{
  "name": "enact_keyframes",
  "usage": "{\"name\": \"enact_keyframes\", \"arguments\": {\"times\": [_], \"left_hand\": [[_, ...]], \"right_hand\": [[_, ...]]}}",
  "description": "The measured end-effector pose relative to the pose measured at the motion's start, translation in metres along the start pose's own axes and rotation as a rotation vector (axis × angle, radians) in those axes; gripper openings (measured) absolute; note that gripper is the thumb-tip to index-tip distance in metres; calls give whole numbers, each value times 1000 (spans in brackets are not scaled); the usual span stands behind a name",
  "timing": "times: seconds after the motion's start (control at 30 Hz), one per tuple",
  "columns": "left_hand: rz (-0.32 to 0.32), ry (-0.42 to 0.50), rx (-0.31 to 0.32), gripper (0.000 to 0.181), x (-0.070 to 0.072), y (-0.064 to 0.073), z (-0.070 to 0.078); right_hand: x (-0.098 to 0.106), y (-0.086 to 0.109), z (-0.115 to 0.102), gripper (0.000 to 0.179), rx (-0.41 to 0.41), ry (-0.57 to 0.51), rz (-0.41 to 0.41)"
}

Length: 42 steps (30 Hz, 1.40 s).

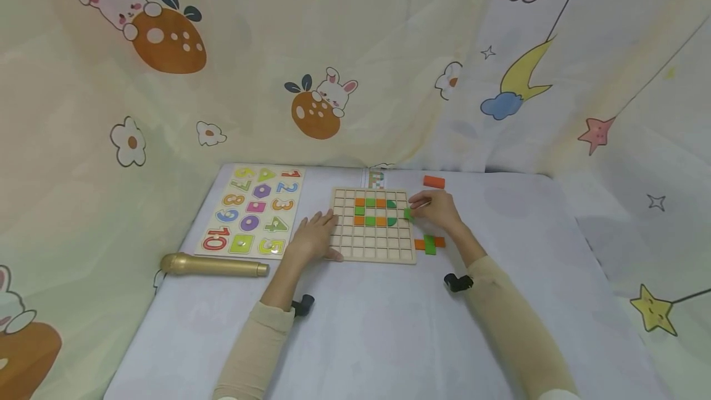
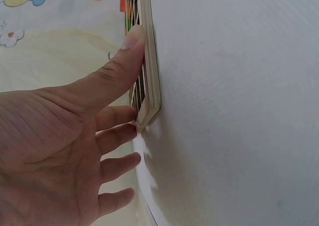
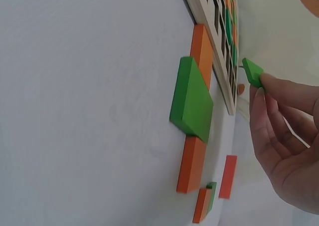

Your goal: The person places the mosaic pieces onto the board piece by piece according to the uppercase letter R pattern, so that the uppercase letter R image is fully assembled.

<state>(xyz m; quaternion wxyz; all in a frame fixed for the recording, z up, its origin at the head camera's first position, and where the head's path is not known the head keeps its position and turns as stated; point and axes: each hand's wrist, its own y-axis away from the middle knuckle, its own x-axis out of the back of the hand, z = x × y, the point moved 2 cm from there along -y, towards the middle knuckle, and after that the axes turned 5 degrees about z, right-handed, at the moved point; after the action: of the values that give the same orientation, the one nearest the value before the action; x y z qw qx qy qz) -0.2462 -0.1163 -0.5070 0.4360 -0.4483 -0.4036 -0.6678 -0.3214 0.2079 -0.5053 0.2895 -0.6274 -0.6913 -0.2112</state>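
A wooden grid board (image 1: 369,242) lies mid-table with orange, green and dark green tiles (image 1: 370,221) in its upper squares. At its left side, my left hand (image 1: 313,236) rests with fingers extended. In the left wrist view its thumb (image 2: 112,79) lies against the near edge, and two fingertips touch around the corner. My right hand (image 1: 439,208) pinches a green square tile (image 3: 252,72) between thumb and fingers, raised by the board's right edge. Beneath that hand's wrist, a green tile (image 1: 430,244) lies among orange tiles (image 1: 440,242) beside the board.
A number and shape puzzle board (image 1: 268,212) lies at the left, with a gold toy microphone (image 1: 216,265) in front. An orange-red block (image 1: 434,182) sits at the back right. Behind the grid board is a small coloured pattern card (image 1: 376,179). A printed cloth (image 1: 250,91) hangs around the table.
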Motion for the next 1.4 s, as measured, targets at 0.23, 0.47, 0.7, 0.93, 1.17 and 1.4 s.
{"name": "enact_keyframes", "arguments": {"times": [0.23,0.47,0.7,0.93,1.17,1.4], "left_hand": [[5,-6,-1,112,2,1,2],[4,1,8,113,4,3,4],[8,-6,11,113,1,1,3],[18,-13,11,113,1,1,3],[16,-18,8,112,0,1,4],[13,-11,17,112,0,1,3]], "right_hand": [[-12,-9,-2,26,-14,-62,0],[-24,-13,-6,24,-20,-69,-7],[-35,-15,-12,24,-22,-41,-10],[-39,-16,-16,18,-1,4,-8],[-38,-14,-13,18,17,43,1],[-28,-5,-12,20,-19,26,37]]}}
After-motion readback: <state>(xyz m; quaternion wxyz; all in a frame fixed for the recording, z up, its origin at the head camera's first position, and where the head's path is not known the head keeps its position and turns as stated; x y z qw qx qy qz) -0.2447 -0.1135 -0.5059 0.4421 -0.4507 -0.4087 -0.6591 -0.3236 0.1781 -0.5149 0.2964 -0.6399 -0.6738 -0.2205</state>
